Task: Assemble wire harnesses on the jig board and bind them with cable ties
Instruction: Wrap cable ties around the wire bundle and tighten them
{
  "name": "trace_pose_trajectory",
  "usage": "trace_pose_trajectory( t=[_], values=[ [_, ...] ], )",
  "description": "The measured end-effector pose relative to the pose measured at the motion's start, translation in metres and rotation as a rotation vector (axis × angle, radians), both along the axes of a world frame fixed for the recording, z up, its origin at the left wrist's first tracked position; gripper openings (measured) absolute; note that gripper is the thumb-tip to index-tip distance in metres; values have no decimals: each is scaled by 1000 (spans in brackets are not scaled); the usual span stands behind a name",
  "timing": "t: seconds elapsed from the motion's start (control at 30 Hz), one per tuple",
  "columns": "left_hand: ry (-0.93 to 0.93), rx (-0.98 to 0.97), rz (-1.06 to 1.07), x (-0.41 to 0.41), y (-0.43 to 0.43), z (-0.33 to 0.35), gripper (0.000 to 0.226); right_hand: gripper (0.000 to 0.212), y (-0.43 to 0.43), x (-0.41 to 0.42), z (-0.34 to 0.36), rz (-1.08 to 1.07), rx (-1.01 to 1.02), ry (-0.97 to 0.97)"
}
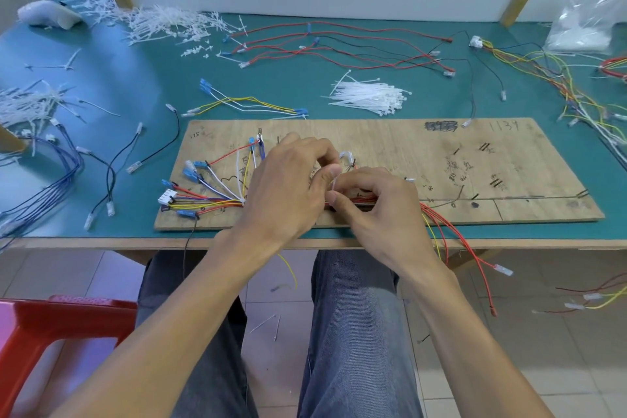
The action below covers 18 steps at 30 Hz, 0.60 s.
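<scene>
The wire bundle (217, 203) lies routed along the jig board (441, 166) on the counter (152, 85). The left hand (288, 190) and right hand (383, 210) meet over it, each grip pinched on a cable tie (334, 182), apparently looping it round the wires; spare ties (369, 97) sit within reach

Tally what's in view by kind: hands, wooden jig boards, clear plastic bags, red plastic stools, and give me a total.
Hands: 2, left hand and right hand, both pinching one cable tie
Wooden jig board: 1
Clear plastic bag: 1
Red plastic stool: 1
Total: 5
</scene>
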<state>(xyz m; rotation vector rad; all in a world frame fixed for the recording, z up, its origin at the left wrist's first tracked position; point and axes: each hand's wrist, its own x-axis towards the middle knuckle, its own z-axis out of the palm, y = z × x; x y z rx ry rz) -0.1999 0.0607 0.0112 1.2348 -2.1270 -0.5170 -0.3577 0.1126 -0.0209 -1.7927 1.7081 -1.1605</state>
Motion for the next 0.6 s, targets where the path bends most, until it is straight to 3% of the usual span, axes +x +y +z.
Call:
trace_pose_trajectory(
  t=[0.33, 0.6],
  values=[
    [153, -76, 103, -9, -5, 1, 7, 8, -10, -4, 10, 41, 150, 25],
    [171, 131, -80, 13, -6, 0, 7, 7, -14, -12, 14, 65, 200, -2]
  ],
)
